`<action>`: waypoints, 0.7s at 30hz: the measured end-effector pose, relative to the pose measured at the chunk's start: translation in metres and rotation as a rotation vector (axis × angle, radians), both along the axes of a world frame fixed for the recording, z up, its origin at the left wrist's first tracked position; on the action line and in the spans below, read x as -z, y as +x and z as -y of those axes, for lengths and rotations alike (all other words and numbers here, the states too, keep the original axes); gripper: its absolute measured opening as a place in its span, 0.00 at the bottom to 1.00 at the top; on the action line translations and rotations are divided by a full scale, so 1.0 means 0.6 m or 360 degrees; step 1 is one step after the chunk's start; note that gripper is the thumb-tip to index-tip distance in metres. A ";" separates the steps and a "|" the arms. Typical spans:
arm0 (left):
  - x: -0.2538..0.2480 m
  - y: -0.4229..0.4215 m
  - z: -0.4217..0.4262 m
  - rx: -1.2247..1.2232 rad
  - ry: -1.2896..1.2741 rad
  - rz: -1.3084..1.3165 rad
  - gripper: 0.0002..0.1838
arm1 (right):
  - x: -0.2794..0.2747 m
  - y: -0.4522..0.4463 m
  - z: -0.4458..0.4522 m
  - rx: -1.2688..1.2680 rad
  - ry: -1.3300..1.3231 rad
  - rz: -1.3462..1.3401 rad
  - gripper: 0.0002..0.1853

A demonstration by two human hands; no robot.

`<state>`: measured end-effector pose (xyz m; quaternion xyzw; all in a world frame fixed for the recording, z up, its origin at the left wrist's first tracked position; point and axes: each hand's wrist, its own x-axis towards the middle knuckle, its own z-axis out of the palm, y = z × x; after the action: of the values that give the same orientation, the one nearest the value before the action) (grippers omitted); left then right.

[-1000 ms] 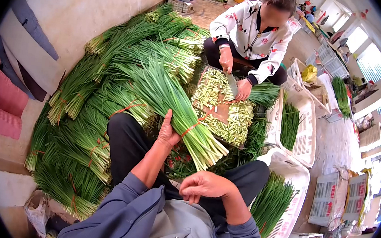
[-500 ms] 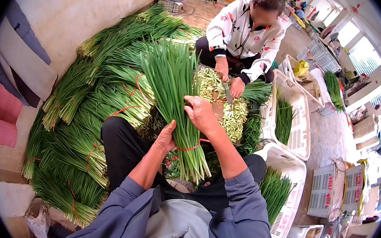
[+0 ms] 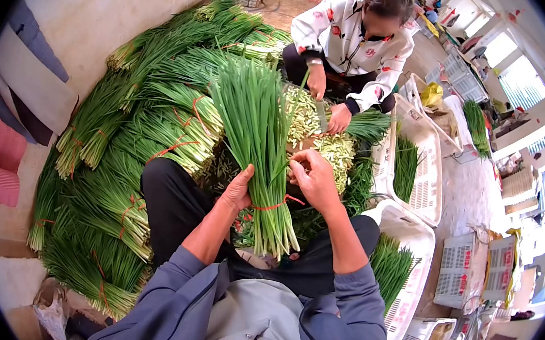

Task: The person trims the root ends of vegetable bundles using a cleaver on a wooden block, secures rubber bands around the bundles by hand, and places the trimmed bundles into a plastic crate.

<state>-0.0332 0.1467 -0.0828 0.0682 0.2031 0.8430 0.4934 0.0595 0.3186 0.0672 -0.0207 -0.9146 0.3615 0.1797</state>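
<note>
A large bunch of green chives [image 3: 257, 129] stands between my knees, pale cut ends down, tied low with a red band [image 3: 276, 204]. My left hand [image 3: 239, 190] is closed round its left side, the thumb showing along the leaves. At the bunch's right edge, my right hand [image 3: 314, 179] pinches what looks like a thin chive leaf; its fingertips partly hide it. Across from me a person [image 3: 350, 46] holds a knife [image 3: 321, 117] over a heap of chopped pale stems [image 3: 336, 153].
Many tied chive bunches [image 3: 179, 121] are piled on my left against the wall. To my right stand white plastic crates [image 3: 419, 250], some with chives [image 3: 391, 266] in them. More crates [image 3: 458, 270] line the floor further right.
My right hand has moved down and right, from the front of the bunch to its right edge, fingers now pinched. A leaf sticks out there. My left hand still holds the bunch.
</note>
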 end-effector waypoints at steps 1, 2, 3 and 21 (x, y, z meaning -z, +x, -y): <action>0.010 -0.001 -0.003 0.0001 -0.0002 0.0041 0.47 | 0.007 0.010 0.003 0.0055 -0.0161 0.0044 0.07; 0.022 -0.002 -0.004 0.0004 -0.0008 0.0083 0.49 | 0.013 0.024 0.009 0.0060 -0.0168 0.0051 0.07; 0.022 -0.001 -0.004 -0.0004 -0.0001 0.0051 0.49 | 0.002 0.035 0.026 0.0139 -0.0401 0.0066 0.07; -0.037 -0.006 0.004 -0.0348 -0.0305 0.0113 0.26 | 0.012 0.111 0.017 0.0226 -0.2315 -0.0639 0.03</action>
<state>-0.0371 0.1441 -0.0607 -0.0318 0.2713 0.8703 0.4098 0.1261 0.3085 0.0599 -0.1266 -0.3918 0.8581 0.3068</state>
